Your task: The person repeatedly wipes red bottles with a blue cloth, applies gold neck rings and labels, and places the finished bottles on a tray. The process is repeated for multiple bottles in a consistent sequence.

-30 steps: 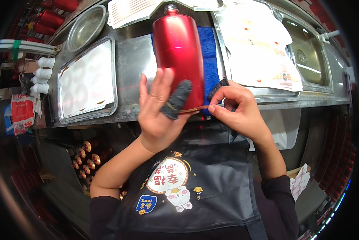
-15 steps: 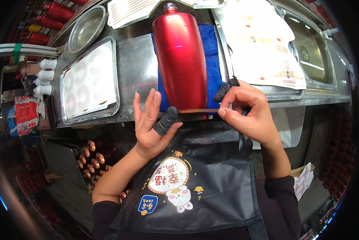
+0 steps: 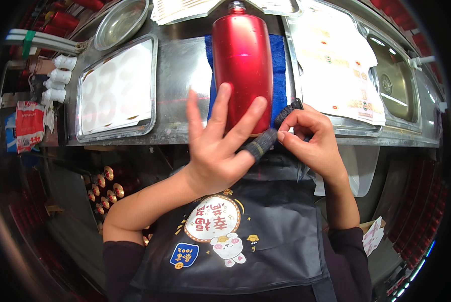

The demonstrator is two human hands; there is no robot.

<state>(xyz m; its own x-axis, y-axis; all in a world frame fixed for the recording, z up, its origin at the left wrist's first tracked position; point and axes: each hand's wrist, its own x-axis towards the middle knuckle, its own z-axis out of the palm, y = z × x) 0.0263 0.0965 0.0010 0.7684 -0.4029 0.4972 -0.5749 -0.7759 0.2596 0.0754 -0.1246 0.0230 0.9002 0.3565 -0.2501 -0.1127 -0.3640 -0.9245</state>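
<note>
A glossy red bottle lies on a blue towel, its threaded neck pointing away from me and its base at the counter's near edge. My left hand is open, fingers spread in front of the lower part of the bottle. A dark fabric cover on one left finger reaches along the base, its tip at my right fingertips. My right hand is closed in a pinch beside the base's right corner, with a similar dark cover on one finger. Whatever the pinch holds is too small or hidden to make out.
On the left stand a metal tray with white sheets and a round metal bowl. Printed papers cover a tray on the right, beside a sink. Several gold-capped bottles are below the counter.
My left hand has swung right across the bottle's base, bringing its covered finger to my right fingertips. The right hand keeps its pinch. The whole view has shifted slightly.
</note>
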